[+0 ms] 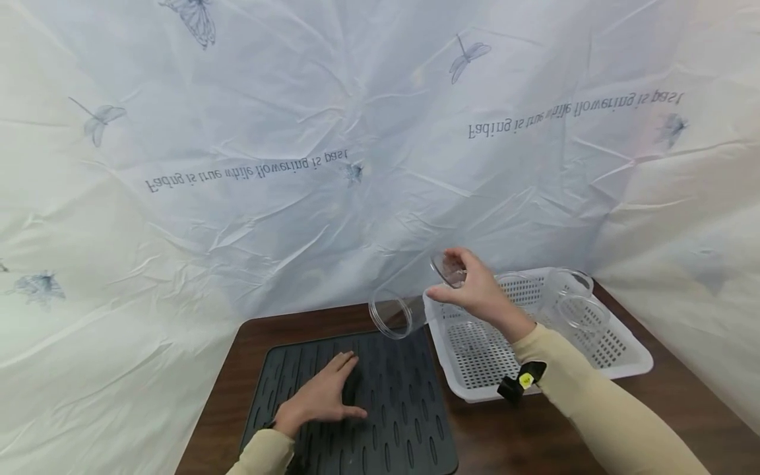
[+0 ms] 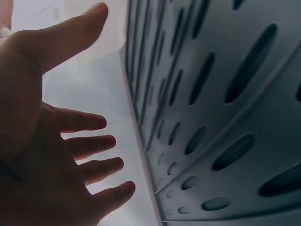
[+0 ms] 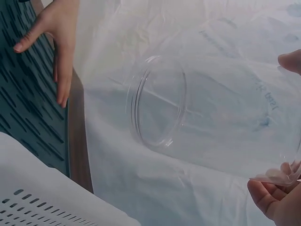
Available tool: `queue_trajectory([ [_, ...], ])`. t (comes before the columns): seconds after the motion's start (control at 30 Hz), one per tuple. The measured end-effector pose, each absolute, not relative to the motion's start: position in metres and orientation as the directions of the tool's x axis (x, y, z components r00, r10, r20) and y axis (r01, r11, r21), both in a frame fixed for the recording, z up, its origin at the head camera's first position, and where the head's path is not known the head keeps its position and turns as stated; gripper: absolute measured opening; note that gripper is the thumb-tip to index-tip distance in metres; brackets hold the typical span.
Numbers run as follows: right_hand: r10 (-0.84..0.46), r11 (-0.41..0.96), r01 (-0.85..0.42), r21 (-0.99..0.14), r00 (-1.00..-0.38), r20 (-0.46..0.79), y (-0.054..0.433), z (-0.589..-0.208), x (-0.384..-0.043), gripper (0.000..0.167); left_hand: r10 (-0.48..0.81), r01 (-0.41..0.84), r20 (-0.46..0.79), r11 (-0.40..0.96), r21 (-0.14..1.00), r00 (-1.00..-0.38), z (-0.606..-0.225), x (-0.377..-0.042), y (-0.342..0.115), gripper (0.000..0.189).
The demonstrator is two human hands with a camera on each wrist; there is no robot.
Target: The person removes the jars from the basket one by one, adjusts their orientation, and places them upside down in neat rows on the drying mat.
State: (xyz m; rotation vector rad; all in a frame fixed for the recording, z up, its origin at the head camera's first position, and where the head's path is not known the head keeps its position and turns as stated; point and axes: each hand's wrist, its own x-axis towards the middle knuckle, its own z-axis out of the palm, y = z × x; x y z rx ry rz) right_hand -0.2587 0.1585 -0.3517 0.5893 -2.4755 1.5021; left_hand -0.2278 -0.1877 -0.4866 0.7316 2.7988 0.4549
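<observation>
I have the right hand [image 1: 477,288] curled round one end of a clear jar [image 1: 417,287], tilted near the centre of the head view, threaded rim toward the lower left. The left hand [image 1: 325,390], lower centre, is spread and empty above the black mat [image 1: 410,396]. The smooth wall could slip, so I'd grip evenly, guide the rim with the left, and clear the white basket [image 1: 635,366] at right.
</observation>
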Motion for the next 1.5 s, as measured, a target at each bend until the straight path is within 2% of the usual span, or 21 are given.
queue_trajectory([
  [0.3, -0.244, 0.532, -0.432, -0.728, -0.902, 0.356, 0.14, -0.355, -0.269, 0.091, 0.468, 0.374, -0.24, 0.859, 0.351, -0.85, -0.503, -0.223, -0.186, 0.106],
  [0.57, -0.259, 0.599, -0.443, -0.667, -0.895, 0.363, 0.126, -0.356, -0.281, 0.097, 0.449, 0.366, -0.253, 0.876, 0.314, -0.857, -0.507, -0.223, -0.187, 0.106],
  [0.9, -0.305, 0.656, -0.425, -0.624, -0.905, 0.295, 0.111, -0.355, -0.292, 0.103, 0.437, 0.363, -0.258, 0.886, 0.29, -0.862, -0.51, -0.225, -0.188, 0.108],
  [1.13, -0.33, 0.677, -0.422, -0.603, -0.906, 0.264, 0.103, -0.36, -0.3, 0.102, 0.445, 0.372, -0.259, 0.883, 0.285, -0.857, -0.51, -0.225, -0.188, 0.108],
  [1.5, -0.328, 0.72, -0.373, -0.585, -0.926, 0.187, 0.088, -0.369, -0.309, 0.105, 0.441, 0.374, -0.254, 0.887, 0.271, -0.861, -0.513, -0.225, -0.188, 0.109],
])
